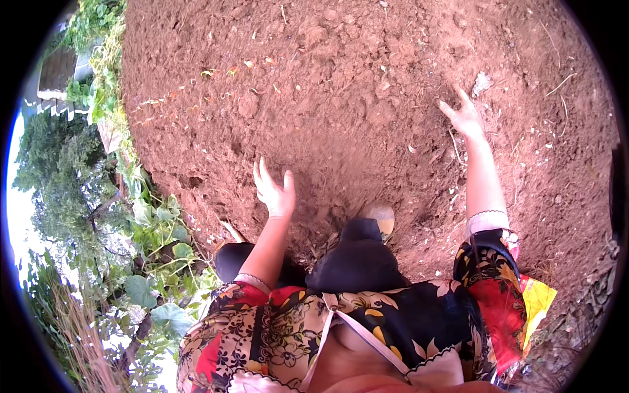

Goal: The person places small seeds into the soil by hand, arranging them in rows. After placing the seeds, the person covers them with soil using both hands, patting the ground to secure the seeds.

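Note:
Loose reddish-brown soil spreads out before me, full of small clods. Over its near left part is my left hand, with the thumb spread from the fingers and nothing visible in it. My right hand reaches farther out on the right, its fingers apart and empty. Just beyond those fingertips lies a pale crumpled scrap; I cannot tell what it is made of. Whether either hand touches the soil is unclear. Small yellow and orange bits are scattered on the ground at the upper left.
Broad-leaved vines line the left edge of the soil. A bright yellow printed packet shows beside my right sleeve. My shoe rests on the soil, close to my bent dark-trousered knee. Dry stems lie at the right.

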Tool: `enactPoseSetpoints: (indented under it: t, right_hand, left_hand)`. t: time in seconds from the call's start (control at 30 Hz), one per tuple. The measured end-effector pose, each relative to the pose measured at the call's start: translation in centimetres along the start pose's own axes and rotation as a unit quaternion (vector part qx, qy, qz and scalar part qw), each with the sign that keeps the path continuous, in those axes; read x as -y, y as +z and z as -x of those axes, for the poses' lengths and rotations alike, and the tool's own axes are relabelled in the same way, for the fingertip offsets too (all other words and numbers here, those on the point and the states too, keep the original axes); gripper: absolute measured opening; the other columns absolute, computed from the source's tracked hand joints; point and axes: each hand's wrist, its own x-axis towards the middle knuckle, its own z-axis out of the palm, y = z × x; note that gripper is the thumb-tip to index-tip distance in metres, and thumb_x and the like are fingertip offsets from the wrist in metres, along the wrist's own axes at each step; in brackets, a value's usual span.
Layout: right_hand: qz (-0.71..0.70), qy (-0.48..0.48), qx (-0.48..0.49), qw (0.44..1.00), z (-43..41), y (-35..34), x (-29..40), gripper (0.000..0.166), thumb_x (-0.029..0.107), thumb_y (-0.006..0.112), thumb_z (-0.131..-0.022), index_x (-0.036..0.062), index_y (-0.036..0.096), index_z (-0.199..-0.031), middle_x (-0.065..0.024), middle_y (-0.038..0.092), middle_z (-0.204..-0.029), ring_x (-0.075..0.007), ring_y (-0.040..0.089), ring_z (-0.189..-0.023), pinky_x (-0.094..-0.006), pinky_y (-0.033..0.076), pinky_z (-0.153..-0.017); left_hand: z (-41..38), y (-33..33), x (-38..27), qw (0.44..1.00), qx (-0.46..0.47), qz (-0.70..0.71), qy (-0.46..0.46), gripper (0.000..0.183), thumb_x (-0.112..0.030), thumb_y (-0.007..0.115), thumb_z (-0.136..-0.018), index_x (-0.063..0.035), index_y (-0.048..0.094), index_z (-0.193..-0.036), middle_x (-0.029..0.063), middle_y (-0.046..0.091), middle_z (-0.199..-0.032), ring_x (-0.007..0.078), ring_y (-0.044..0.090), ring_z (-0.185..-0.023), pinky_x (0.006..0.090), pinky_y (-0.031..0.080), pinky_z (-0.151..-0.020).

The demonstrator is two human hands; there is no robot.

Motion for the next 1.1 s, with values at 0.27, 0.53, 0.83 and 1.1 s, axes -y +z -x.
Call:
enactPoseSetpoints:
  t: [0.27,0.53,0.83,1.1]
  right_hand:
    - [0.200,0.003,0.064,0.978,16.7,8.0,4.8,0.105,0.043,0.078,-0.061,0.0171,0.017,-0.142,-0.0196,0.018,-0.144,-0.0417,0.022,-0.130,-0.0541,0.023,-0.103]
    - [-0.103,-0.029,0.086,0.991,17.7,12.8,5.4,0.102,0.028,0.081,-0.061,0.0115,0.018,-0.140,-0.0237,0.040,-0.130,-0.0358,0.042,-0.118,-0.0404,0.035,-0.100]
    - [-0.451,0.086,0.186,0.869,14.6,18.9,14.1,0.078,0.006,0.073,-0.073,0.0029,0.029,-0.137,-0.0146,0.047,-0.127,-0.0220,0.047,-0.115,-0.0337,0.038,-0.098]
    - [-0.405,0.076,0.169,0.895,9.3,11.6,16.7,0.058,0.009,0.061,-0.084,0.0063,0.034,-0.135,-0.0190,0.035,-0.137,-0.0277,0.046,-0.117,-0.0367,0.049,-0.086]
  left_hand:
    - [6.9,1.9,1.8,0.934,0.076,0.241,-0.251,0.084,-0.029,0.063,-0.082,-0.0105,0.007,-0.143,0.0240,0.030,-0.137,0.0357,0.033,-0.125,0.0407,0.026,-0.105]
    - [6.5,-0.2,-3.5,0.684,0.168,0.548,-0.451,0.074,-0.035,0.056,-0.084,-0.0305,0.009,-0.141,0.0094,0.023,-0.143,0.0341,0.033,-0.124,0.0612,0.035,-0.090]
    - [-0.8,-1.9,-7.0,0.624,0.222,0.668,-0.340,0.075,-0.055,0.046,-0.084,-0.0160,0.019,-0.142,0.0118,0.024,-0.144,0.0343,0.029,-0.130,0.0629,0.024,-0.100]
    - [-8.9,-5.9,-7.6,0.783,0.106,0.545,-0.280,0.063,-0.035,0.053,-0.088,-0.0152,0.024,-0.140,0.0139,0.021,-0.146,0.0347,0.022,-0.132,0.0553,0.029,-0.099]
